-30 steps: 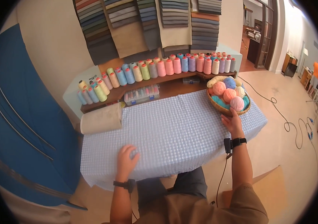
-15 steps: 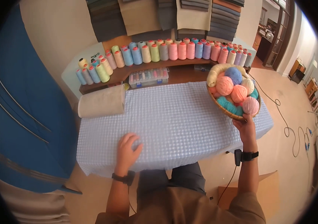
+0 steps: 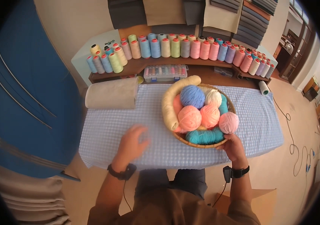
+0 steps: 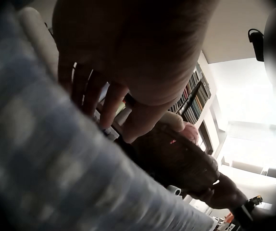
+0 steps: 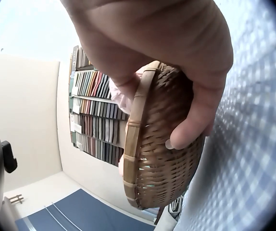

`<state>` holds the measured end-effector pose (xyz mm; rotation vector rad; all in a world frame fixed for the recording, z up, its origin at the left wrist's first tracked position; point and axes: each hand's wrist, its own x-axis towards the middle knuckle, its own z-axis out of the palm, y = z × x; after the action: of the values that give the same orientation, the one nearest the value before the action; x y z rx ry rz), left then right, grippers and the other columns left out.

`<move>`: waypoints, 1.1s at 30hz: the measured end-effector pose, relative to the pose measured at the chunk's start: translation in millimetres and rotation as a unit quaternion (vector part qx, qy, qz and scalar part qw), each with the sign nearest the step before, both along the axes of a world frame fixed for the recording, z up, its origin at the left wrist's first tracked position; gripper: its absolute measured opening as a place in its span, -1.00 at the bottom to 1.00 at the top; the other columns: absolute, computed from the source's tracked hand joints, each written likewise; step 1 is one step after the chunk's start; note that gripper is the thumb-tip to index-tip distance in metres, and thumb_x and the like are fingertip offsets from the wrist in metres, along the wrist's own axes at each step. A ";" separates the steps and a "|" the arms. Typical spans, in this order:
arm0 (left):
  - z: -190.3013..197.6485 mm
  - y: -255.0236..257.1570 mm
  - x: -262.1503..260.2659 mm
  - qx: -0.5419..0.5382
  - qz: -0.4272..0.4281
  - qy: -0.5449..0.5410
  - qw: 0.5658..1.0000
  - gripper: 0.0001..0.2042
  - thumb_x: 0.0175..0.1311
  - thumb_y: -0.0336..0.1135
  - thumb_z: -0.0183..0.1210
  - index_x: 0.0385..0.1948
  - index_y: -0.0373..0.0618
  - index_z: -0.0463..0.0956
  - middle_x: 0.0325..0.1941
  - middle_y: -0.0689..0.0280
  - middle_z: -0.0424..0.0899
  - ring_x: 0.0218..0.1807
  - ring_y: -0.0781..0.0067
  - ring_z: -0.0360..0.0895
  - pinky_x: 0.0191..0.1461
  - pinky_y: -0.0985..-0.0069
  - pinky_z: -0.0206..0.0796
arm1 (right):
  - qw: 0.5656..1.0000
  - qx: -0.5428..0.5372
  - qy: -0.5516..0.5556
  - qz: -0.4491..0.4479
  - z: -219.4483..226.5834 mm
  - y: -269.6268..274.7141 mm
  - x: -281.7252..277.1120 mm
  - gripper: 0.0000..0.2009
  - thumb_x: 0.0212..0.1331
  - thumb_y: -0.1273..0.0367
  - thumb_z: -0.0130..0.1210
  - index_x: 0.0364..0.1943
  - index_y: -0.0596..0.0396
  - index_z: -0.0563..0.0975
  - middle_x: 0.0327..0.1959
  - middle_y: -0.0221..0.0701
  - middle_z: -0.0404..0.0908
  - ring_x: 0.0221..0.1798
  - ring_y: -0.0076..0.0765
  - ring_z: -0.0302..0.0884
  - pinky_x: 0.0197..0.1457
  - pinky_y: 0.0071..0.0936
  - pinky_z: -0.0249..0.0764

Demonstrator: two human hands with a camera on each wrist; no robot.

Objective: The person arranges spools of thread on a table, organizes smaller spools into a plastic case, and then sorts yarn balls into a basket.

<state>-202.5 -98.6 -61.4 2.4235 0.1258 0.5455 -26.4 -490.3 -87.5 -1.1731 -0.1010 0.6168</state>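
Note:
A woven bamboo basket (image 3: 187,141) of yarn is held at its near right rim by my right hand (image 3: 234,148). In the right wrist view, thumb and fingers grip the basket wall (image 5: 169,139) close over the checked cloth. The basket carries a blue ball (image 3: 192,96), a white ball (image 3: 213,98), peach balls (image 3: 189,118), a pink ball (image 3: 228,122), teal yarn (image 3: 205,136) and a long cream skein (image 3: 168,108) along its left rim. My left hand (image 3: 132,144), somewhat blurred, hovers over the cloth left of the basket, fingers spread, holding nothing.
A blue-white checked cloth (image 3: 107,131) covers the table. Rolled beige fabric (image 3: 112,93) lies at its back left, a white spool (image 3: 263,88) at the back right. Behind stand many thread cones (image 3: 175,48) on a shelf and a clear plastic case (image 3: 165,73). A cable (image 3: 288,123) runs across the floor.
My right hand has brought the basket from the table's back right corner toward the middle. A white spool behind it has come into view. The left hand stays over the cloth, shifting slightly.

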 end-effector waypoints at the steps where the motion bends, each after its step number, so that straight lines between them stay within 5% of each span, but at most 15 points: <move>1: 19.5 -1.3 9.2 -0.011 0.000 0.002 1.000 -0.64 0.25 -0.28 0.37 0.05 -0.19 0.65 0.16 0.09 0.68 0.12 0.09 0.64 0.20 0.27 0.48 | 1.000 -0.003 0.003 0.014 4.2 4.7 -0.2 -0.52 0.35 0.27 0.03 0.28 0.26 0.45 0.06 -0.20 0.71 -0.07 -0.15 0.76 -0.11 -0.28 0.76; 5: 59.7 5.1 70.7 -0.055 -0.013 0.013 0.998 -0.60 0.27 -0.29 0.36 0.13 -0.18 0.61 0.10 0.09 0.72 0.06 0.10 0.69 0.13 0.32 0.52 | 1.000 -0.010 0.002 0.015 3.6 8.1 0.6 -0.50 0.40 0.26 -0.01 0.33 0.27 0.40 0.20 -0.19 0.62 0.15 -0.15 0.67 0.09 -0.18 0.70; 10: 49.1 13.0 165.4 0.034 0.025 0.016 0.999 -0.44 0.17 -0.09 0.40 0.14 -0.25 0.57 0.09 -0.03 0.72 0.10 -0.06 0.68 0.17 0.13 0.49 | 0.999 -0.003 -0.036 0.001 -10.1 4.9 -2.9 -0.45 0.48 0.20 -0.05 0.39 0.31 0.31 0.29 -0.16 0.55 0.21 -0.13 0.63 0.21 -0.11 0.63; 13: 51.3 8.9 197.8 0.054 0.000 0.122 0.991 -0.38 0.13 0.00 0.39 0.19 -0.19 0.56 0.05 -0.03 0.74 0.08 -0.04 0.69 0.19 0.13 0.49 | 0.999 -0.005 -0.033 0.000 -12.6 3.6 -3.6 -0.44 0.50 0.17 -0.04 0.39 0.33 0.30 0.30 -0.14 0.53 0.24 -0.12 0.61 0.25 -0.10 0.59; 20: 79.9 6.1 194.3 0.033 -0.017 0.051 0.998 -0.55 0.09 -0.19 0.32 0.04 -0.17 0.66 -0.04 -0.02 0.77 0.02 -0.07 0.70 0.13 0.16 0.52 | 1.000 0.004 -0.025 0.001 -12.2 1.9 -2.5 -0.43 0.50 0.15 0.02 0.37 0.34 0.31 0.28 -0.14 0.53 0.24 -0.09 0.60 0.28 -0.05 0.56; 25: 102.8 69.0 190.8 0.019 0.012 -0.004 1.000 -0.57 0.10 -0.19 0.32 0.03 -0.13 0.68 -0.09 0.07 0.78 -0.02 -0.02 0.71 0.09 0.20 0.53 | 1.000 0.025 -0.012 -0.009 -13.8 1.8 -2.2 -0.50 0.49 0.22 0.02 0.30 0.39 0.37 0.27 -0.16 0.54 0.26 -0.12 0.58 0.28 -0.02 0.58; 30: 69.0 104.6 190.5 0.215 0.165 0.086 0.959 -0.53 0.12 -0.15 0.38 0.10 -0.07 0.66 0.09 0.14 0.69 0.12 0.04 0.65 0.18 0.18 0.49 | 1.000 0.025 -0.018 -0.004 -19.2 -3.8 -0.6 -0.48 0.49 0.20 0.05 0.30 0.38 0.37 0.29 -0.17 0.52 0.27 -0.14 0.57 0.29 -0.05 0.57; 33: 47.4 102.3 181.1 0.184 0.170 0.026 0.968 -0.50 0.12 -0.11 0.41 0.12 -0.04 0.65 0.06 0.16 0.62 0.11 0.05 0.62 0.22 0.19 0.46 | 0.999 0.036 -0.017 -0.003 -17.9 -2.3 -2.4 -0.49 0.49 0.21 0.05 0.31 0.37 0.37 0.30 -0.17 0.51 0.28 -0.15 0.56 0.31 -0.05 0.56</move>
<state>-21.4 3.7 -13.9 2.7990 0.5101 0.7098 -28.8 -492.6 -105.4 -1.1141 -0.1481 0.5828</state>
